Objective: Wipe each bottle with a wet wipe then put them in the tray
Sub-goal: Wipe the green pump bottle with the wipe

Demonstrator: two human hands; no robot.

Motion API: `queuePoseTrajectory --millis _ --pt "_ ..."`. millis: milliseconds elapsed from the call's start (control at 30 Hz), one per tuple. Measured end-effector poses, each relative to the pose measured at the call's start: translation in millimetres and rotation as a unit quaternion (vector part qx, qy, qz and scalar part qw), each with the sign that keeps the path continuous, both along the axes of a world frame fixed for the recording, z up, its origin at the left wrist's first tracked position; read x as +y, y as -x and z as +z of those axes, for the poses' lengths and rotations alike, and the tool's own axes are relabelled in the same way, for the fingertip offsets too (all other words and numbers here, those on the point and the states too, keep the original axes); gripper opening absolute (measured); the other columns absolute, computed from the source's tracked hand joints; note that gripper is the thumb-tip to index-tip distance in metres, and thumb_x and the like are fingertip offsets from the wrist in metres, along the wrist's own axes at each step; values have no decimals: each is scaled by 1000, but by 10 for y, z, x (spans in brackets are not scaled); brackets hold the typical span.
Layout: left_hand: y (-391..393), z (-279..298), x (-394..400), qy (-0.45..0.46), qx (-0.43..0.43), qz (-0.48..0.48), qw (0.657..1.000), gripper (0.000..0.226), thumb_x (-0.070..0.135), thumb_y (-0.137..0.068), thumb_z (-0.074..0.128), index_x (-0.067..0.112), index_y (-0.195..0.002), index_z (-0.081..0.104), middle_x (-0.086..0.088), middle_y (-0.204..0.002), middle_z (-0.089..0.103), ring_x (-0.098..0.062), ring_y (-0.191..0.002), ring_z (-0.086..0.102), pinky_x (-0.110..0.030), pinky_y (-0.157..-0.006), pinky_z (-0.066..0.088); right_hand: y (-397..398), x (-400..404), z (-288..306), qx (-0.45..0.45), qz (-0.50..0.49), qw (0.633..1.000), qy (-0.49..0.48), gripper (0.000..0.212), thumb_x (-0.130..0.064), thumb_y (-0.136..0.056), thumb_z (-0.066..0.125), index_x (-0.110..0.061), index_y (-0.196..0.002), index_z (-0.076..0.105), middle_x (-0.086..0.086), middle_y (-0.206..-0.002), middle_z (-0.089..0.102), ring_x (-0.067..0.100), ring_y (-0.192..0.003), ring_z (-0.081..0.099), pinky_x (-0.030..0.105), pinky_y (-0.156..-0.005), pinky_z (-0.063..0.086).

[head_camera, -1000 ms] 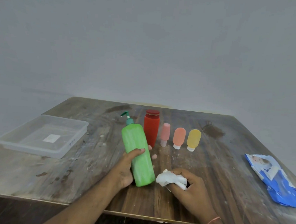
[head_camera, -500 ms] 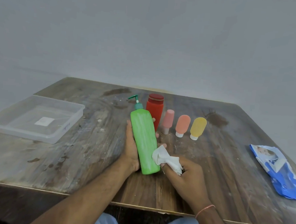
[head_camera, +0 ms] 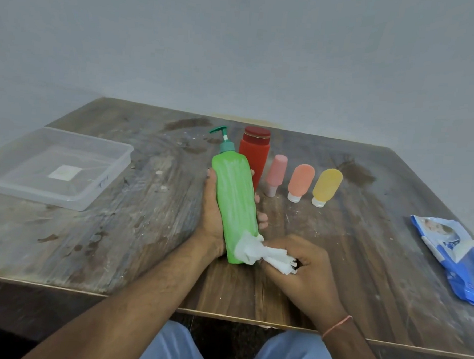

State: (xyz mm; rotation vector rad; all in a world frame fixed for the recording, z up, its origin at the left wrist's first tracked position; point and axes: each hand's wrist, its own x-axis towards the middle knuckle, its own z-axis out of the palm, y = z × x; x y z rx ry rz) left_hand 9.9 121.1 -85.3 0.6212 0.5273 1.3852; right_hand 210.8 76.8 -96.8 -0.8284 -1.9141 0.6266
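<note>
The tall green plastic pump bottle (head_camera: 234, 204) is tilted just above the scuffed wooden worktop (head_camera: 151, 202), its base toward the person. To wipe it well, I'd drag the crumpled white wet wipe (head_camera: 256, 251) up the full length toward the pump and roll the bottle so every side gets covered. The left hand (head_camera: 213, 222) cradles the bottle from underneath, fingers curled round its body. The right hand (head_camera: 305, 269) is clenched on the wipe, pressing its loose end against the bottle's base. The clear plastic tray (head_camera: 114, 172) sits well apart to the left, with no bottle in it yet.
</note>
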Motion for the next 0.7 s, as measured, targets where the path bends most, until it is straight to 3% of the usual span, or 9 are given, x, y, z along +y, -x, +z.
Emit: queuePoseTrajectory --millis 67,133,267,333,400,467,633,700 --pt "-5 15 -9 -6 -2 0 1000 95 95 -82 32 27 -141 63 -8 -96 64 -30 -68 65 -41 -76 54 -7 -20 -5 0 -22 999 24 23 -4 -85 85 -26 -87 80 -7 -76 72 10 -69 67 32 -62 53" --pt "-9 43 -28 -10 -20 4 1000 93 92 -87 33 22 -141 62 -11 -95 62 -29 -68 64 -38 -72 53 -16 -21 -31 13 -55 998 34 25 -1 -86 85 -26 -91 80 -9 -76 73 5 -69 67 24 -62 51" --pt "0 58 -40 -17 -29 5 999 90 88 -91 32 19 -140 61 -14 -95 60 -30 -67 65 -37 -69 55 -4 -51 39 20 -54 998 12 40 3 -96 74 -31 -115 79 -27 -100 77 -1 -92 75 11 -79 53" --pt "-4 47 -41 -15 -23 -3 1000 91 91 -87 34 23 -141 61 -12 -97 61 -31 -68 64 -40 -73 52 1 -75 62 38 -13 999 18 44 7 -99 69 -30 -121 79 -24 -114 79 4 -109 75 20 -93 58" --pt "-6 45 -45 -12 -20 -3 1000 90 93 -85 33 26 -138 64 -10 -96 62 -31 -69 63 -41 -75 51 -4 -69 41 35 6 999 17 37 4 -101 67 -25 -120 81 -13 -120 80 15 -115 75 36 -97 61" --pt "1 38 -39 -11 -10 4 1000 91 93 -86 30 27 -136 66 -9 -95 63 -31 -69 64 -42 -76 52 -15 -51 7 33 -7 999 7 30 0 -101 68 -22 -116 82 -10 -117 80 19 -111 76 40 -92 62" --pt "11 33 -41 -5 5 13 1000 92 94 -85 28 28 -137 65 -8 -96 64 -30 -70 67 -42 -78 54 -4 -70 19 19 -47 999 2 3 -23 -95 78 -25 -96 78 -7 -96 78 20 -87 73 35 -73 56" --pt "16 37 -41 -8 11 13 1000 93 94 -85 26 28 -138 65 -8 -96 65 -30 -70 68 -43 -79 55 5 -70 -2 9 -65 998 -5 13 -35 -96 77 -25 -89 77 -7 -87 75 20 -79 71 40 -67 55"
